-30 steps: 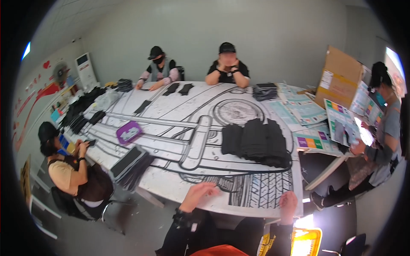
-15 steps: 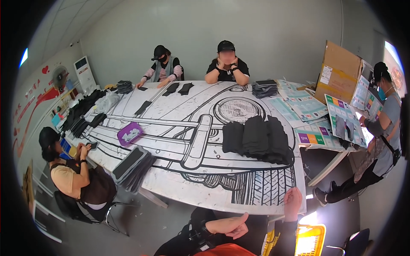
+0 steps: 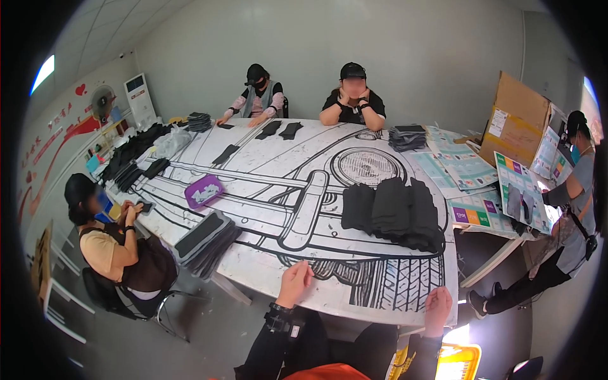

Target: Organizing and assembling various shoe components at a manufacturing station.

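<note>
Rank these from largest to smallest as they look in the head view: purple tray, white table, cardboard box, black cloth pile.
1. White table
2. Black cloth pile and cardboard box, too alike to rank, the pile being nearer the camera
3. Purple tray

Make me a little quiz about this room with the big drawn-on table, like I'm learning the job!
1. Which colour is the small tray on the table? A: green. B: purple. C: orange.

2. True or false: the person's right hand is nearer to the big black pile than to the tray.

3. Fill in the gap: the big cardboard box stands toward the ____ side of the picture.

Key: 1. B. 2. True. 3. Right.
</note>
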`<action>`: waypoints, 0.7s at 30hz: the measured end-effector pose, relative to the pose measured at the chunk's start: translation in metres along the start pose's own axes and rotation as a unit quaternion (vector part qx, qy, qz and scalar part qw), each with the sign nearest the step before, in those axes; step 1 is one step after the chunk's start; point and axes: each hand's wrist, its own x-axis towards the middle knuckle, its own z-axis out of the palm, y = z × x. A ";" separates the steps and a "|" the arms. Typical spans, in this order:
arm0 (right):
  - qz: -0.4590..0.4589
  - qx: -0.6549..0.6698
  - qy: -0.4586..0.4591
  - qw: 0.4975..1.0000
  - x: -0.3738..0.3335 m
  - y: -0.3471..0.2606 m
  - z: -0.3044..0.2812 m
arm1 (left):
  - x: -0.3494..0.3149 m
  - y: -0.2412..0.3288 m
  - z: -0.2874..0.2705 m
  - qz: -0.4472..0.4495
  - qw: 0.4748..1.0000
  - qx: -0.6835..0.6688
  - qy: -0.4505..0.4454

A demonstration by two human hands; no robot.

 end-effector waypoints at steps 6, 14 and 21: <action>-0.013 0.011 -0.023 1.000 0.002 0.003 0.002 | -0.003 -0.001 -0.001 0.012 0.996 0.091 -0.015; -0.018 -0.003 -0.026 0.999 0.003 0.011 -0.001 | -0.002 -0.005 -0.005 0.020 0.997 0.068 -0.015; -0.052 -0.029 0.000 0.998 -0.004 0.008 -0.012 | 0.012 -0.020 0.003 0.046 0.992 0.113 -0.014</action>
